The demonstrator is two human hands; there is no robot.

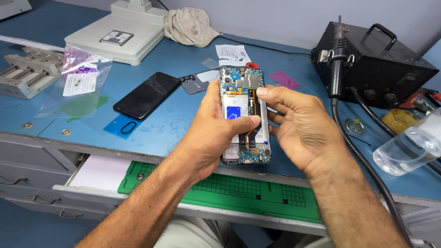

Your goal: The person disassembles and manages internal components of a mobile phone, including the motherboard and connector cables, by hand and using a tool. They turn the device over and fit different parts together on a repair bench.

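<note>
Blue workbench (193, 119) w/ a pale wall behind is filling the view; a grey drawer front is running along its near edge, w/ a green gridded mat (239, 190) lying in the pulled-out drawer.

Both hands are holding an opened phone (245, 115), back cover off, circuit board, battery & flex cables showing. It's being held up just above the bench edge, roughly centre frame, long axis pointing away from the person. Left hand (216, 128) is wrapping round the phone's left side from below, fingers curled shut on it, thumb pressing across the battery area near the middle. Right hand (298, 126) is sitting at the phone's right edge, half open: thumb tip touching the board near the upper right, other fingers loosely bent behind & beside the frame.

On the bench to the left, a black phone screen (147, 95) is lying face up, partly on a blue plastic sheet (121, 126). A clear plastic bag (76, 87) w/ a label inside is lying further left, next to a grey metal clamp (27, 73). Behind those, a whitish machine w/ a flat plate (119, 36) & a crumpled beige cloth (190, 25) are sitting near the wall. A grey back cover piece (195, 82) is lying just behind the left hand.

On the right, a black box-shaped station (381, 64) is standing w/ a handpiece (337, 59) hanging on its front, thick black cable (363, 156) trailing toward the person. A clear plastic bottle (406, 147) is lying tilted at the right edge.
</note>
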